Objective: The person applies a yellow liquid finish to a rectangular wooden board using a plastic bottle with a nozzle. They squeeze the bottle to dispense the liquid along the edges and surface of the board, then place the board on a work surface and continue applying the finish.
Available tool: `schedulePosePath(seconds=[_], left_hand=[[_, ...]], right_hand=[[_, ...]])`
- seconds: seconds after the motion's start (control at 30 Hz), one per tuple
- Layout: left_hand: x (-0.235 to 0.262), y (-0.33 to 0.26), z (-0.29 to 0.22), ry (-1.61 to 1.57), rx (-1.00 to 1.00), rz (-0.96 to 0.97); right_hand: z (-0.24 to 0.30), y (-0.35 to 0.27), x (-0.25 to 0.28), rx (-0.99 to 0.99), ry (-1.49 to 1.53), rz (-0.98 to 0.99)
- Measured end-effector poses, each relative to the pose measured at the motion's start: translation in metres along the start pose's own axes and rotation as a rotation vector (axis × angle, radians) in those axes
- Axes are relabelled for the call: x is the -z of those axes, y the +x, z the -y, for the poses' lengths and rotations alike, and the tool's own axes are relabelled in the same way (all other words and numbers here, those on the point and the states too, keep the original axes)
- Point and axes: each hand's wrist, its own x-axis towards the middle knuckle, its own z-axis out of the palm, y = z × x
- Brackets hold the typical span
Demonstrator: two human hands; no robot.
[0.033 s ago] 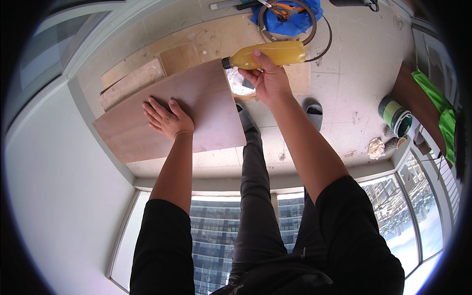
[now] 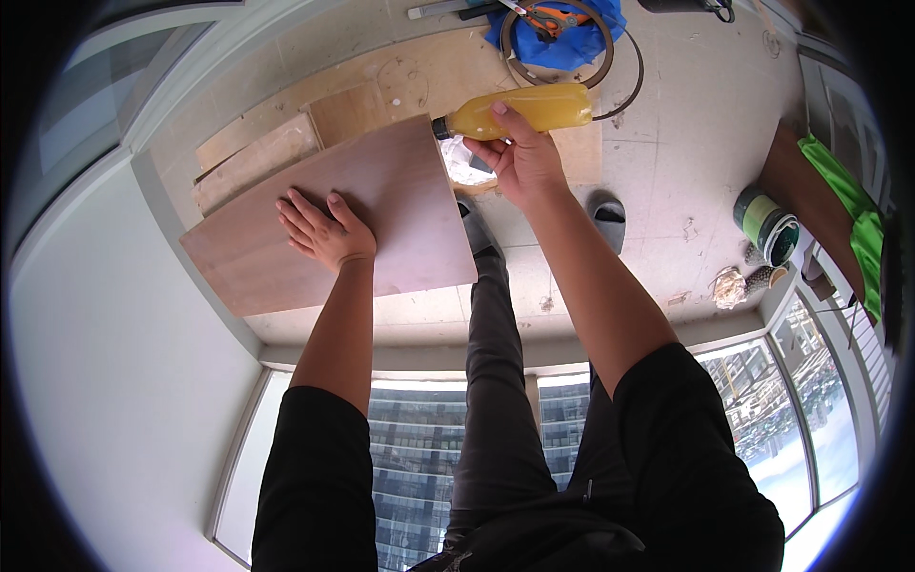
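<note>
Flat on a brown wooden board point(image 2: 410, 224) lies my left hand point(image 2: 329, 232), fingers spread. My right hand point(image 2: 524, 157) grips a clear plastic bottle point(image 2: 548, 107) of yellow, glue-like liquid. The bottle is tilted on its side, its dark nozzle end point(image 2: 440, 128) pointing left at the board's far right edge. Whether the nozzle touches that edge I cannot tell. The board stays raised over the floor, and what holds it up underneath is hidden.
Wood pieces point(image 2: 257, 162) lie beyond the board on a plywood sheet point(image 2: 438, 62). A blue plastic bag point(image 2: 572, 48) with orange-handled tools and a coil of brown edging strip point(image 2: 610, 57) sits at the back. On the right stands a paint bucket point(image 2: 765, 227) near a crumpled wad point(image 2: 729, 286).
My right hand and the bottle have shifted very slightly, with the nozzle end a touch lower and further right. My left hand and the board stay put.
</note>
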Motion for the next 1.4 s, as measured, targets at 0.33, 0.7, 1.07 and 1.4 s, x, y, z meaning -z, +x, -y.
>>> schedulePosePath(seconds=[0.33,0.7,1.07,1.4], left_hand=[[0.002,0.0,-0.002,0.007,0.0,0.0],[0.0,0.001,0.0,0.0,-0.003,-0.005],[0.0,0.0,0.0,0.017,0.001,-0.001],[0.001,0.0,-0.002,0.018,-0.004,0.001]], right_hand=[[0.004,0.014,-0.01,0.026,0.007,0.018],[0.008,0.017,-0.012,0.018,-0.006,0.033],[0.006,-0.011,0.004,-0.025,0.003,-0.013],[0.005,0.004,-0.012,0.042,0.017,0.03]])
